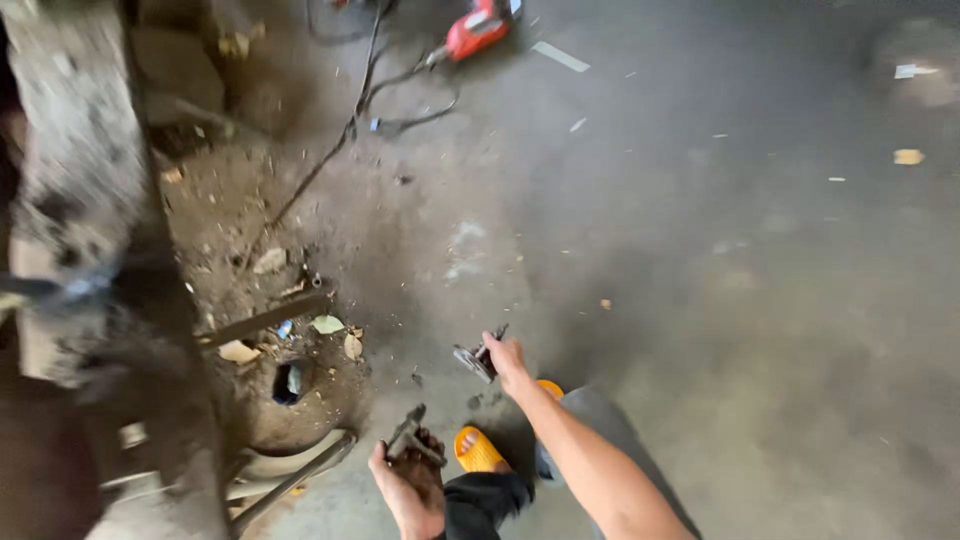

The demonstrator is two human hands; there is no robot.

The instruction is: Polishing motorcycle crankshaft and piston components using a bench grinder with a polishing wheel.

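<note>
Left hand: the left hand point(408, 480) is low near the bottom edge of the concrete floor point(700, 250), fingers curled around a dark metal tool point(410, 435) that sticks up and forward from the fist.
Right hand: the right hand point(506, 358) reaches forward, fingers pinched on a small grey metal part point(476, 360), held just above the floor.
Feet: an orange sandal point(478, 452) sits on the floor between the two hands.
Left side: a pile of dirt and rubble point(280, 330) with a round hole point(290, 382), beside a rough, blurred post point(80, 190).
Far edge: a red power tool point(476, 30) lies near the floor's top edge, its dark cable point(350, 125) trailing toward the rubble.
</note>
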